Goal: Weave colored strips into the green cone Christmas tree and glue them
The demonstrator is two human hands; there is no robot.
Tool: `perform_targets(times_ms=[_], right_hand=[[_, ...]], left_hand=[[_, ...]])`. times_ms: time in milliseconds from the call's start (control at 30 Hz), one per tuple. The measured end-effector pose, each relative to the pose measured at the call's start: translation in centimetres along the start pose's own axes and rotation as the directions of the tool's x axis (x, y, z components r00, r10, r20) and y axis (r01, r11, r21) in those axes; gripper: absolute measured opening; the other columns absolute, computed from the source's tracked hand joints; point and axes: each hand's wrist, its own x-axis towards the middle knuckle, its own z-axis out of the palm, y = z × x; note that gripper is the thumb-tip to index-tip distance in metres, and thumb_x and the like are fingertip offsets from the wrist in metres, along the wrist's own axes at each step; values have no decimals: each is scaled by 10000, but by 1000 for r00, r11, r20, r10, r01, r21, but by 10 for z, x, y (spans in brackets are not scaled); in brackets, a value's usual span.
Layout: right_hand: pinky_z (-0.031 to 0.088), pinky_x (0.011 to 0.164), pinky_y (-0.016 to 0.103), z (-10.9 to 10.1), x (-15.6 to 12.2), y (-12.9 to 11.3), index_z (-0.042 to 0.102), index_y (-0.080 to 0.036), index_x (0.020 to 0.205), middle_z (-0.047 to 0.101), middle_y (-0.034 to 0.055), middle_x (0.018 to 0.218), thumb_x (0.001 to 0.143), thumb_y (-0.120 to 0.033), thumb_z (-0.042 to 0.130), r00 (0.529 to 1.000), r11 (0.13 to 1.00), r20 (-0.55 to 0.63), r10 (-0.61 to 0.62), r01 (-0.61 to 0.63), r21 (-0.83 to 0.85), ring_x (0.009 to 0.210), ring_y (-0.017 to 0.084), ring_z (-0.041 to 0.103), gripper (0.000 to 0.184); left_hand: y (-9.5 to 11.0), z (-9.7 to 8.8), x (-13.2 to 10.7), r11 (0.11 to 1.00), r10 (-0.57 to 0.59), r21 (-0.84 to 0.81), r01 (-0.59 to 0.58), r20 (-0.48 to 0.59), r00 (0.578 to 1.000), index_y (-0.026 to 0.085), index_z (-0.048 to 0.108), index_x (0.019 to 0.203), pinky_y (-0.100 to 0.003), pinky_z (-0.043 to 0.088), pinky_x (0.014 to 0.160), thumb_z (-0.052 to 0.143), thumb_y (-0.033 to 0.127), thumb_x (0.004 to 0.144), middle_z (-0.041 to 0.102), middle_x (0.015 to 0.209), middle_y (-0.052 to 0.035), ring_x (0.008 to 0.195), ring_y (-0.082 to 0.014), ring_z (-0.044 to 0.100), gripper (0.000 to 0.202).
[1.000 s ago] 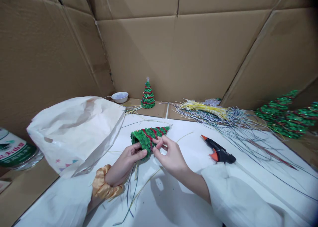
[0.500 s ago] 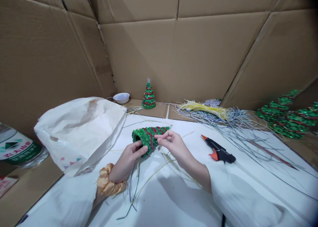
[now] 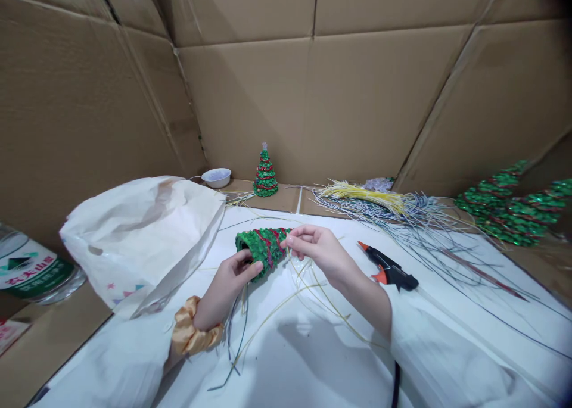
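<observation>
My left hand (image 3: 227, 286) grips the open base of a small green cone tree (image 3: 261, 250) with red trim, held on its side above the white table. Several thin strands trail down from this hand. My right hand (image 3: 317, 250) is at the tree's narrow end, its fingers pinched on a thin pale strand (image 3: 308, 286) that curves down toward the table. A gold scrunchie (image 3: 192, 333) sits on my left wrist.
A black and orange glue gun (image 3: 388, 270) lies right of my right hand. A white paper bag (image 3: 143, 235) lies at the left. A finished little tree (image 3: 265, 173), a white bowl (image 3: 216, 176), bundled strands (image 3: 370, 196) and more trees (image 3: 509, 208) line the cardboard wall.
My right hand has moved up and right along the tree toward its tip, drawing the thin strand with it. The left hand keeps its hold on the base.
</observation>
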Motion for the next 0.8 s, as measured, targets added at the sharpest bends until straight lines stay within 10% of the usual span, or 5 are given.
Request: perform_targets(times_ms=[433,600,800], right_hand=[[465,558,229,8,-10,-5,630,-128,793,694,53,722,664,-252,667,998,999,52,33,-34,24,559,86,582,183],[462,543,230,14,-16,-7,630,-130,749,679,46,688,689,-227,622,997,998,75,21,-16,-62,532,87,569,114],[453,564,234,22,-24,6,630,-153,758,650,22,672,731,-217,559,987,971,163,-9,47,-234,560,101,562,99]], left_hand=[[-4,-10,-4,926,216,363,-100,-294,931,185,500,751,-268,371,698,422,437,848,532,743,-3,750,-156,485,281],[-3,-9,-11,810,525,500,-307,-384,760,202,442,770,-270,363,695,433,277,867,452,740,9,714,-136,440,123],[-3,-5,-26,504,774,687,-524,-89,627,227,528,944,-328,406,782,552,125,781,560,858,-29,855,-178,516,194]])
